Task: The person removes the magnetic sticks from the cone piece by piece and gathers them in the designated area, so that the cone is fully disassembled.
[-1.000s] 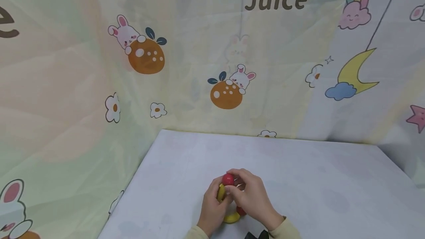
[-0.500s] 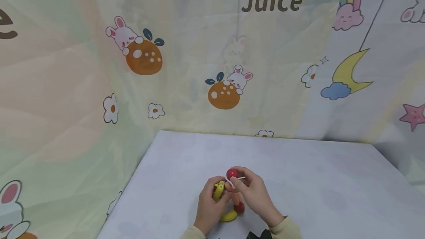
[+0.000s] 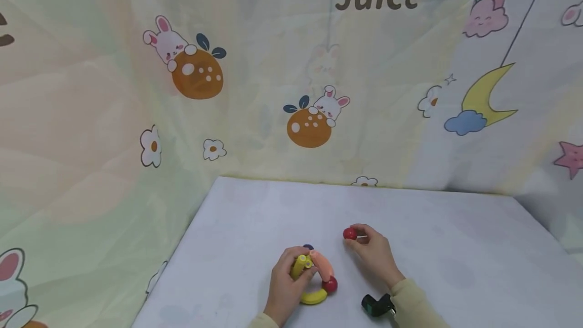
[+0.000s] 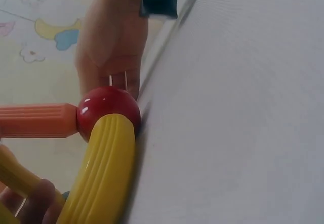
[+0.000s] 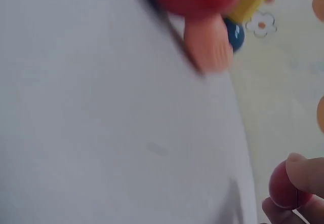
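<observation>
My left hand [image 3: 287, 283] grips a yellow stick [image 3: 298, 267], whose flat end faces up beside another yellow piece end [image 3: 308, 262]. Around it on the table lies a linked toy shape: a curved yellow stick [image 4: 104, 171], a red ball [image 4: 107, 111] and an orange stick [image 4: 38, 120]. A dark blue ball [image 3: 308, 247] shows just past the left fingertips. Off to the right, my right hand [image 3: 377, 257] pinches a second red ball [image 3: 349, 233] between thumb and fingers, apart from the other pieces. The right wrist view shows that held ball [image 5: 286, 186] too.
A white table [image 3: 437, 247] lies under both hands. Behind it hangs a printed cloth [image 3: 255, 65] with rabbits and a moon. The black wrist camera [image 3: 378, 305] sits by the right sleeve [image 3: 416, 305].
My right hand has moved right with the red ball, away from the left hand and the yellow sticks. The orange stick and dark blue ball now show more fully. The left hand keeps its grip.
</observation>
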The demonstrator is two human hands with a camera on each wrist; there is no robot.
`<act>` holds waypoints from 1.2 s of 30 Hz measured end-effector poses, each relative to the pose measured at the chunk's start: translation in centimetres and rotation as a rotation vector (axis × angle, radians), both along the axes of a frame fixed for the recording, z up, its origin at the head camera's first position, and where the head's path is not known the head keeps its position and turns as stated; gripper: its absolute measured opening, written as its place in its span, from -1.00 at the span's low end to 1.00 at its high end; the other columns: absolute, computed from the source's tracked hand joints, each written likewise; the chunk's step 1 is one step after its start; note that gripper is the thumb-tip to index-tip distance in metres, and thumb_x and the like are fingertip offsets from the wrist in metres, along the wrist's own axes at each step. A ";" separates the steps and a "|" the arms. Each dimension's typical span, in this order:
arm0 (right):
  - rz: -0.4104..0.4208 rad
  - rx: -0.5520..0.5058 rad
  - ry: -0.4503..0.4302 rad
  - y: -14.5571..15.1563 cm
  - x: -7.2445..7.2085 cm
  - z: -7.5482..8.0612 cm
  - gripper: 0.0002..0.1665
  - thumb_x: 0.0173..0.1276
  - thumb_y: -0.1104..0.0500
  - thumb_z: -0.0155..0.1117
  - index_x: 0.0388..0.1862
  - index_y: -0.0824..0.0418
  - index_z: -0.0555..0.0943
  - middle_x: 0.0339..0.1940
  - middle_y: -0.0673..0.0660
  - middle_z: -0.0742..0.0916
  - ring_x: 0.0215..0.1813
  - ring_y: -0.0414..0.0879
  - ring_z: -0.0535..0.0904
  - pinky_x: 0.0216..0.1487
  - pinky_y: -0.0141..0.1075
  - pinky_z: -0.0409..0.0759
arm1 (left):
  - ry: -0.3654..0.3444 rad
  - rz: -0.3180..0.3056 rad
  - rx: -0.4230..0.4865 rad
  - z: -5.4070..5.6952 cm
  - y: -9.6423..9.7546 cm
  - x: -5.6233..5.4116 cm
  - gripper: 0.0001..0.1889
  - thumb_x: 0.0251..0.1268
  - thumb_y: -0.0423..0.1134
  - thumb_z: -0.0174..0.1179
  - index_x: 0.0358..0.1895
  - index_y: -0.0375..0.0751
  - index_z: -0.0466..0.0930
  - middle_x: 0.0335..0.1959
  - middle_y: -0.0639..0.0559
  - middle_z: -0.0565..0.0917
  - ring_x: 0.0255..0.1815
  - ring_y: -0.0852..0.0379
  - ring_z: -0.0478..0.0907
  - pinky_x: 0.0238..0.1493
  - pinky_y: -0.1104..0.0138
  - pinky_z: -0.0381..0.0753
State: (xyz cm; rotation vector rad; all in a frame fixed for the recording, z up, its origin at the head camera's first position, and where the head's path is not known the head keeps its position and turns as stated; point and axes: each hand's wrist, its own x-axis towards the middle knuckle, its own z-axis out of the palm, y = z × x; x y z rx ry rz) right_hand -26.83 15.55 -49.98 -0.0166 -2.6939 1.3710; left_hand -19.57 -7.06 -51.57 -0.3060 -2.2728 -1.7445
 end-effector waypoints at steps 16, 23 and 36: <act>0.025 0.154 0.076 2.1 -5.0 -1.2 -0.46 0.23 0.11 0.44 0.18 0.20 0.57 -0.07 0.19 0.72 -0.11 0.03 0.62 -0.03 -0.07 0.55 | 0.004 0.048 -0.052 -0.2 -0.1 -0.1 -0.63 0.13 0.12 0.34 0.00 0.19 0.57 0.02 0.28 0.58 0.09 0.21 0.46 0.20 0.25 0.45; 0.045 0.199 0.086 2.0 -5.4 -1.3 -0.45 0.22 0.11 0.44 0.20 0.18 0.58 -0.06 0.19 0.71 -0.16 0.00 0.57 -0.13 -0.15 0.52 | -0.054 0.062 -0.048 -0.2 -0.3 -0.1 -0.62 0.09 0.14 0.36 -0.01 0.25 0.57 0.04 0.33 0.56 0.15 0.22 0.43 0.24 0.18 0.43; -0.018 0.124 0.026 2.2 -4.2 -0.9 -0.37 0.27 0.06 0.39 0.27 0.24 0.48 0.01 0.23 0.67 -0.15 -0.02 0.57 -0.16 -0.26 0.53 | -0.092 0.058 -0.043 -0.3 -0.3 -0.2 -0.59 0.08 0.13 0.37 0.02 0.22 0.59 0.08 0.35 0.55 0.19 0.21 0.43 0.26 0.11 0.39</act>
